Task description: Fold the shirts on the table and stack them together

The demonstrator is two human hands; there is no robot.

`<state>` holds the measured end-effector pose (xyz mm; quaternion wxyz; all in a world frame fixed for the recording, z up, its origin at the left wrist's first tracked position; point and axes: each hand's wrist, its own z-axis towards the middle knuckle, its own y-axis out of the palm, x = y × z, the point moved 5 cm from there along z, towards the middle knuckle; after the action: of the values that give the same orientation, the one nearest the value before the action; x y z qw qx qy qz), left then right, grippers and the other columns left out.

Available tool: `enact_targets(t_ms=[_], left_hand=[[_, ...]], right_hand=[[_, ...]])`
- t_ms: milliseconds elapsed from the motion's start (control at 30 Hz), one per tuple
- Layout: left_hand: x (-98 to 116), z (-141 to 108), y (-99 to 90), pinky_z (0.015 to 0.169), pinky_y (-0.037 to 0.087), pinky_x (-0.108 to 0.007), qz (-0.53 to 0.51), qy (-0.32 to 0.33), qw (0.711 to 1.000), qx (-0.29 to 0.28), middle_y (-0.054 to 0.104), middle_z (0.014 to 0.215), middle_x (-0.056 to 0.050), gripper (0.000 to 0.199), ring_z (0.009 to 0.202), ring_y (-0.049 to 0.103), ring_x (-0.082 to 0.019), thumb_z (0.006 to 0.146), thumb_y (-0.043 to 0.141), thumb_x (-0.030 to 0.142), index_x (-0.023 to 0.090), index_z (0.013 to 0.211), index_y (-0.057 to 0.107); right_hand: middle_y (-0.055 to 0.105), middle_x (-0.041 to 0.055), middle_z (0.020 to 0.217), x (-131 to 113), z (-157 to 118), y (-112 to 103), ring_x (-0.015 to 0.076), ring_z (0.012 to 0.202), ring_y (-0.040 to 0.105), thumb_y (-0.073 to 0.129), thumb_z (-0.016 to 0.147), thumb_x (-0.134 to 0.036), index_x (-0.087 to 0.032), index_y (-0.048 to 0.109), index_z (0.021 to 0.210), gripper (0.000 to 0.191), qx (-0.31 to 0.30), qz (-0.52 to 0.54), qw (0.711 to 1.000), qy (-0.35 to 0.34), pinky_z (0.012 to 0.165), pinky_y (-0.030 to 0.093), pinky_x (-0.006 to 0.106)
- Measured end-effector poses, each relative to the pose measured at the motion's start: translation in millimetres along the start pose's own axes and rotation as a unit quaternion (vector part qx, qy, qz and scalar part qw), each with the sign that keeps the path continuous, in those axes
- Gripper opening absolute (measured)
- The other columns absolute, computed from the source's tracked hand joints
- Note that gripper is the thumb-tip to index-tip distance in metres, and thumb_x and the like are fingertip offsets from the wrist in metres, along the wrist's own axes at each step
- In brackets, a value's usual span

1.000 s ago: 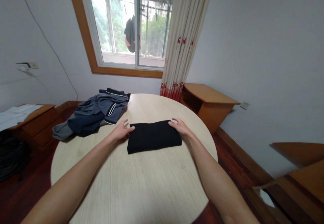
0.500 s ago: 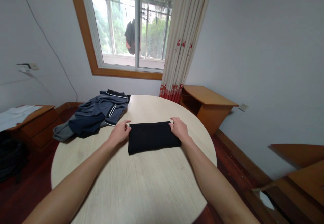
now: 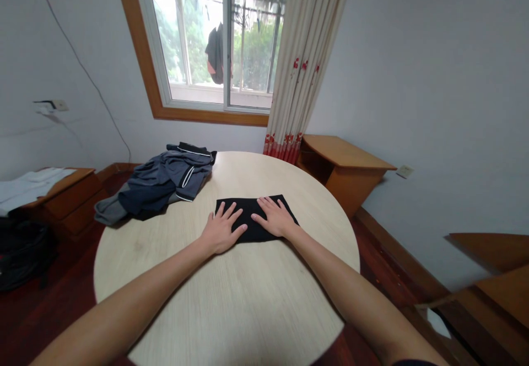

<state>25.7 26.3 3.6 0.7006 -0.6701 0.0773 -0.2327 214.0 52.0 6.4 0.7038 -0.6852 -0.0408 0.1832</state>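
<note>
Pale walls, window (image 3: 194, 52) with an orange-brown wood frame, cream curtain (image 3: 301, 63) with red flower print. Round tabletop (image 3: 235, 305), pale wood grain, fills the middle; near edge runs out of frame. Wooden desk (image 3: 351, 159) beyond its far-right edge, low wooden cabinet (image 3: 70, 203) past the left edge. Grey and navy garments (image 3: 165, 181), white-striped black trim, heaped loosely at the far-left edge, grey end lapping over the rim.

Black cloth (image 3: 249, 207): folded to a neat flat rectangle, plain matte, long sides roughly along the far edge, right end slanting. Lies mid-tabletop, well in from left and right edges. Hands apart from each other, both flat on the cloth, fingers spread, gripping nothing: left hand (image 3: 223, 231) over its left end, right hand (image 3: 279, 218) toward the right.

Hands cover much of the cloth; fold layers and garment type can't be told. Dark bag (image 3: 25, 253) cut off at left. White stuff (image 3: 35, 184) on the cabinet: cloth or paper, unclear.
</note>
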Motion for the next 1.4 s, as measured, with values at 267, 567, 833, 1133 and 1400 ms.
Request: enact_targets(t_ms=[267,567,833,1133,1400], left_hand=[[-16,5,-0.4,0.117,0.024,-0.061,0.007,0.001,1.000,0.008,0.021,0.167,-0.003,0.067,0.153,0.016,-0.038,0.101,0.024,0.062,0.026,0.156,0.038],[19,-2,-9.5,0.122,0.014,-0.059,0.040,0.105,0.991,0.071,0.025,0.165,-0.008,0.075,0.154,0.017,-0.034,0.098,0.028,0.069,0.022,0.154,0.041],[-14,9,-0.5,0.122,0.018,-0.054,0.034,0.132,0.991,-0.014,0.023,0.166,-0.009,0.089,0.154,0.018,-0.031,0.087,0.046,0.078,0.025,0.158,0.033],[-94,31,-8.9,0.116,0.026,-0.060,0.061,-0.091,0.994,0.032,0.025,0.166,-0.014,0.057,0.153,0.022,-0.033,0.103,0.033,0.039,0.020,0.156,0.035],[-90,22,-1.7,0.116,0.025,-0.061,0.054,-0.093,0.994,-0.002,0.030,0.163,-0.015,0.052,0.151,0.023,-0.035,0.104,0.028,0.038,0.020,0.151,0.043]], right_hand=[[0.025,0.0104,0.165,58,2,-2,0.0267,0.154,0.020,0.026,0.101,-0.065,-0.015,0.027,0.159,0.077,-0.023,0.012,0.990,0.138,0.122,0.017,0.052],[0.039,0.0106,0.160,37,-12,-28,0.0227,0.150,0.030,0.025,0.105,-0.042,-0.015,0.044,0.151,0.056,0.144,-0.004,0.983,0.112,0.124,0.013,0.049],[0.029,0.0083,0.164,20,-14,-10,0.0247,0.154,0.020,0.033,0.101,-0.062,-0.021,0.037,0.156,0.068,0.012,0.019,0.999,0.023,0.124,0.013,0.050],[0.027,0.0062,0.165,3,-26,-15,0.0280,0.153,0.021,0.045,0.095,-0.065,-0.028,0.036,0.156,0.072,-0.007,0.020,0.991,-0.135,0.124,0.010,0.053],[0.026,0.0081,0.165,77,8,-12,0.0287,0.154,0.019,0.050,0.091,-0.069,-0.024,0.032,0.158,0.083,-0.002,-0.004,1.000,-0.022,0.123,0.014,0.050]])
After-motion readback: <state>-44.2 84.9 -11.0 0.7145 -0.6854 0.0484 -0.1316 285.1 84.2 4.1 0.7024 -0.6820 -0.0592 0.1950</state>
